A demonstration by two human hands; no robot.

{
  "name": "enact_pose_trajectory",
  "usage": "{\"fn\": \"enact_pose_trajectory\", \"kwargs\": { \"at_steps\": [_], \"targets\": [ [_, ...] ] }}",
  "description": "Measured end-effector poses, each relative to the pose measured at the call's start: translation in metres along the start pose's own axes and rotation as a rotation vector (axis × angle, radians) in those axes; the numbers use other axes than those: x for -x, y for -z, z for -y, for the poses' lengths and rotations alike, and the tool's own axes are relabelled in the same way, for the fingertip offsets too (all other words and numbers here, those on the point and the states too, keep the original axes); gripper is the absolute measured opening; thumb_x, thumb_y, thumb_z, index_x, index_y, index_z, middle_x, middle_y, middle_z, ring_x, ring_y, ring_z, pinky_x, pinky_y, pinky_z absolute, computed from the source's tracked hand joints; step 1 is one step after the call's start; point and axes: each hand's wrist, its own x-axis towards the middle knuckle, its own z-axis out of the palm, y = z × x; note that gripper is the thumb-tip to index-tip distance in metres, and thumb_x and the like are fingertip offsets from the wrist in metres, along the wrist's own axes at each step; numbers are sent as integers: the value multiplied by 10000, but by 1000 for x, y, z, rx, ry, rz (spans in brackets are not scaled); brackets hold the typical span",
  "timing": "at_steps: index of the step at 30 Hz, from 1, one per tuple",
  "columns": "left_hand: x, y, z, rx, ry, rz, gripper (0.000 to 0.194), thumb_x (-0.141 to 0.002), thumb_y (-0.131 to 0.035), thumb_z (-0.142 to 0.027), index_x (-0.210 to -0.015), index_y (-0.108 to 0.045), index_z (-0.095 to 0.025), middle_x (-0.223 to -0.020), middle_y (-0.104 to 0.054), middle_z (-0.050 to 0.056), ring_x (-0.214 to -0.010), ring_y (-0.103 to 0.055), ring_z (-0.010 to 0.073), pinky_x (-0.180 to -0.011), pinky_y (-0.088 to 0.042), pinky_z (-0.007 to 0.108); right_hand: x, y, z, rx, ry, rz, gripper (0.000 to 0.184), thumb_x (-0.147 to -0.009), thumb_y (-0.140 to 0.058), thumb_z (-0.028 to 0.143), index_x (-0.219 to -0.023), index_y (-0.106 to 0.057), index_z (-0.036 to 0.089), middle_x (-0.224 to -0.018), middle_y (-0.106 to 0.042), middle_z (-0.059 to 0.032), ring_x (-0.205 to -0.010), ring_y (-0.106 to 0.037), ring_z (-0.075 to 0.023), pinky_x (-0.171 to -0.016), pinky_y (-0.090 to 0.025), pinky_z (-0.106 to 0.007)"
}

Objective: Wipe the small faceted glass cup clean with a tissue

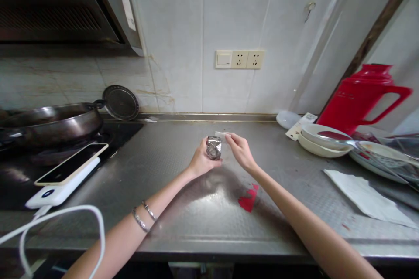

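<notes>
Nearest the lens, at 8 o'clock from the work: white cable (102, 231), looped across the view of the left forearm (168, 192) and plugged into a power bank (60, 194) with a phone (72, 165) lying on it. Left hand (202, 162): clamped around a foil-wrapped block (214, 148), mid-picture over the steel counter (170, 144); cannot tell whether its base touches the metal. Right hand (241, 150): thumb and fingers pinched together on a short white strip (220, 134) at the block's 1 o'clock edge; unclear whether strip and foil are joined. Judgement on technique: keep the left grip firm without crushing, as foil probably dents easily; work the strip in small, controlled moves, wrist low, block steady. Surroundings: torn red scrap (248, 202) at 5 o'clock; white paper sheet (363, 194) at 4; stacked bowls (314, 148) at 3; red flask (356, 96) behind them at 2; pan (68, 120) on the hob at 9; dark round disc (121, 103) leaning against the wall at 10. Obstructions: bowls sit well apart from the right hand; main concern is the cable, since a wide left elbow swing could snag it and drag phone and power bank.
</notes>
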Motion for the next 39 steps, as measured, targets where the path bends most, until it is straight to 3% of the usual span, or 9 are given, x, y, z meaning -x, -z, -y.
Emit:
{"fn": "enact_pose_trajectory", "kwargs": {
  "at_steps": [4,13,22,26,29,31,33,37,39],
  "targets": [
    [2,-2,-8,-30,34,-15,701,-554,-775,-201,-1172,-445,-180,-946,-632,22,-801,-606,166,-720,-458,277,6,-1,8,-38,53,97,405,-934,-430,474,-1115,-689,221,-1150,-698,-66,-1080,-638,-234,-942,-486,-374],
    [3,-6,-6,-62,11,-32,748,-549,-772,-182,-1209,-419,-190,-1053,-617,51,-891,-615,196,-761,-471,297,16,-2,13,154,295,43,373,-968,-389,383,-1171,-659,225,-1198,-672,-90,-1083,-651,-238,-937,-510,-392],
    [2,-7,-6,-47,-14,-130,702,-567,-763,-165,-1181,-424,-200,-1095,-617,67,-943,-614,211,-813,-474,319,20,-2,20,205,478,26,327,-958,-399,297,-1154,-654,238,-1209,-667,-74,-1145,-613,-227,-1017,-471,-416],
    [3,-7,-7,-41,-20,-121,674,-576,-766,-179,-1164,-438,-203,-1089,-617,60,-941,-615,202,-818,-473,305,17,2,24,205,368,-69,343,-958,-408,362,-1008,-717,224,-939,-744,-57,-893,-697,-219,-791,-544,-321],
    [4,-8,-9,-25,6,-91,725,-567,-775,-189,-1197,-416,-191,-1083,-621,63,-942,-620,205,-830,-476,310,11,6,25,213,230,-232,419,-958,-397,427,-894,-737,189,-666,-685,-20,-601,-632,-157,-561,-471,-242],
    [5,-9,-9,-5,4,-54,767,-560,-778,-184,-1226,-398,-189,-1096,-617,67,-957,-619,210,-849,-476,319,8,8,25,227,204,-296,428,-957,-393,438,-891,-732,185,-657,-672,-18,-574,-599,-143,-545,-442,-233],
    [7,-10,-8,-1,-18,-16,801,-548,-783,-176,-1247,-393,-195,-1126,-604,71,-982,-612,218,-869,-472,328,6,8,26,258,234,-242,395,-954,-406,427,-914,-724,196,-710,-695,-30,-619,-616,-149,-576,-452,-231],
    [9,-12,-9,-63,-48,23,819,-529,-773,-149,-1255,-396,-195,-1131,-586,80,-981,-599,226,-846,-474,332,6,7,27,320,315,20,351,-958,-408,370,-892,-710,204,-723,-708,-34,-620,-640,-146,-580,-472,-226],
    [9,-12,-10,-111,-44,22,798,-529,-762,-150,-1238,-397,-189,-1087,-588,72,-901,-607,208,-774,-481,312,6,7,28,350,364,61,340,-963,-400,341,-880,-700,204,-741,-712,-38,-642,-657,-150,-630,-508,-240]
  ]
}}
